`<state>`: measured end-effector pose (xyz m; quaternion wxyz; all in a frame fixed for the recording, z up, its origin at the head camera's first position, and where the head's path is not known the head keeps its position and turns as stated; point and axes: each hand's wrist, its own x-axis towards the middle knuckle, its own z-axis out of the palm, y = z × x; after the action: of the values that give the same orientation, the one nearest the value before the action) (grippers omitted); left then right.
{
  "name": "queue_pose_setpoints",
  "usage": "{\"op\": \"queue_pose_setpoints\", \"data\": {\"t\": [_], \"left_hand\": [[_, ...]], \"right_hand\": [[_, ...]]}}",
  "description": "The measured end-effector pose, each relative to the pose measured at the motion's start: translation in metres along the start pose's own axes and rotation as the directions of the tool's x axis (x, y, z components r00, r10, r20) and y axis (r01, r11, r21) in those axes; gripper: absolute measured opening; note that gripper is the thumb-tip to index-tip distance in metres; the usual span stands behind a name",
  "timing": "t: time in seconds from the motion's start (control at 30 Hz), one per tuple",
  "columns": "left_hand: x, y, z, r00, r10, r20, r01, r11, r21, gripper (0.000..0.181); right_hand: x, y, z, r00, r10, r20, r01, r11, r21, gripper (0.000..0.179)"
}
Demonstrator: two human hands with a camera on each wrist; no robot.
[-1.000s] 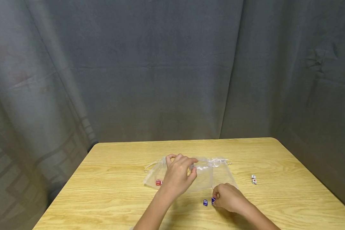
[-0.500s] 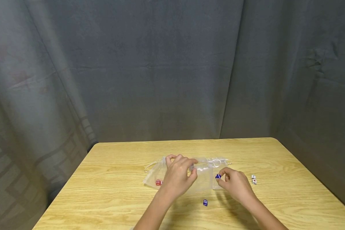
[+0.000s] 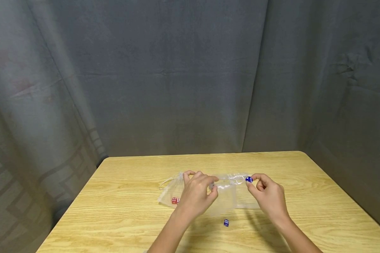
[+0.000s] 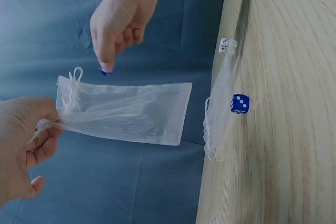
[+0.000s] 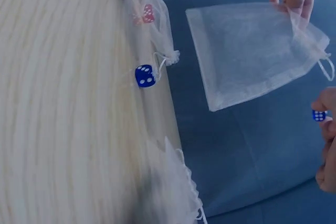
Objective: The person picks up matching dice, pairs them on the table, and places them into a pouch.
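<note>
My left hand (image 3: 196, 191) pinches a sheer white drawstring bag (image 4: 126, 111) close to its gathered mouth. The bag hangs above the table, looking flat, with nothing visible inside. Between thumb and index finger, my right hand (image 3: 270, 196) holds a blue die (image 3: 249, 179), just to the right of the bag's mouth and apart from it. A second blue die (image 3: 226, 222) lies on the table below the bag, nearer to me. Red dice (image 3: 174, 200) show inside another mesh bag (image 3: 167, 192), partly hidden by my left hand.
One more sheer bag (image 3: 248, 201) lies on the wooden table (image 3: 114, 211), behind the hanging bag. White dice (image 4: 227, 45) sit beyond it, hidden behind my right hand in the head view. A grey curtain (image 3: 177, 88) closes off the far side.
My right hand has lifted one blue die off the table, carrying it up and slightly right to beside the bag's mouth. The left hand has hardly moved.
</note>
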<state>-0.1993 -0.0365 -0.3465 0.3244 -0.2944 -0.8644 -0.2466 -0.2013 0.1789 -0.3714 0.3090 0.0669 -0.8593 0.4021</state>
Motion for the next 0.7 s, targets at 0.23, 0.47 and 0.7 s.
{"op": "queue_pose_setpoints", "data": {"t": [0.23, 0.47, 0.7], "left_hand": [[0.000, 0.002, 0.000, 0.999, 0.004, 0.033, -0.005, 1.000, 0.020, 0.016], [0.000, 0.002, 0.001, 0.998, 0.009, 0.063, -0.011, 0.999, 0.037, 0.015], [-0.001, 0.003, 0.003, 0.997, 0.017, 0.072, -0.020, 0.999, 0.042, 0.014]], "right_hand": [[0.000, -0.011, -0.006, 0.992, -0.024, -0.125, 0.035, 0.996, 0.086, 0.015], [0.000, -0.022, -0.009, 0.986, -0.066, -0.156, 0.096, 0.976, 0.194, 0.020], [-0.003, -0.031, -0.008, 0.974, -0.166, -0.153, 0.202, 0.943, 0.264, 0.026]]}}
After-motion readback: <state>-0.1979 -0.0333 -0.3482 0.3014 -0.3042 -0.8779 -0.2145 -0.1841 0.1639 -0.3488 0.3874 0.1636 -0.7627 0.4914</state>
